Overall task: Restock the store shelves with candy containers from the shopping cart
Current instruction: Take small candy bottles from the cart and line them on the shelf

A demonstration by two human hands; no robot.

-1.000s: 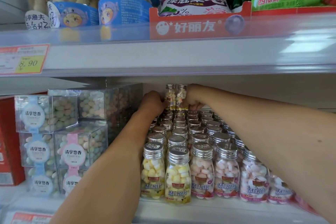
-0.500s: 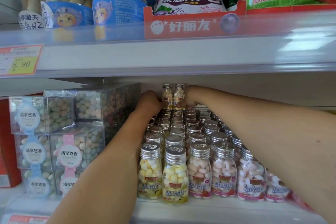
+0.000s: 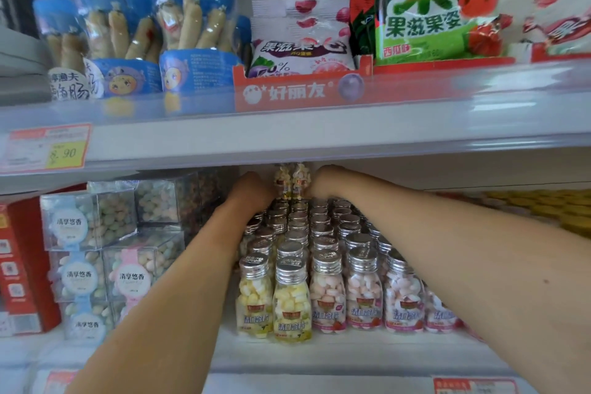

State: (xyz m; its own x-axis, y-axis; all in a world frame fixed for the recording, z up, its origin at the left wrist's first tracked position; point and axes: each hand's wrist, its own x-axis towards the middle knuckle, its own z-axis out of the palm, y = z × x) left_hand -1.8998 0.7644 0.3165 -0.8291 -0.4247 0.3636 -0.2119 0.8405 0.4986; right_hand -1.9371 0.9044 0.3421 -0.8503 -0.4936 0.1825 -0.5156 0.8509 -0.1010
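Silver-capped candy bottles [image 3: 326,285] stand in tight rows on the lower shelf [image 3: 351,358], yellow at the left, pink to the right. Far at the back, two raised bottles [image 3: 291,182] sit side by side above the rear caps, tops hidden by the upper shelf [image 3: 287,137]. The left hand [image 3: 252,193] curls round the left one, the right hand [image 3: 323,184] round the right one, each holding its bottle; fingertips are out of sight
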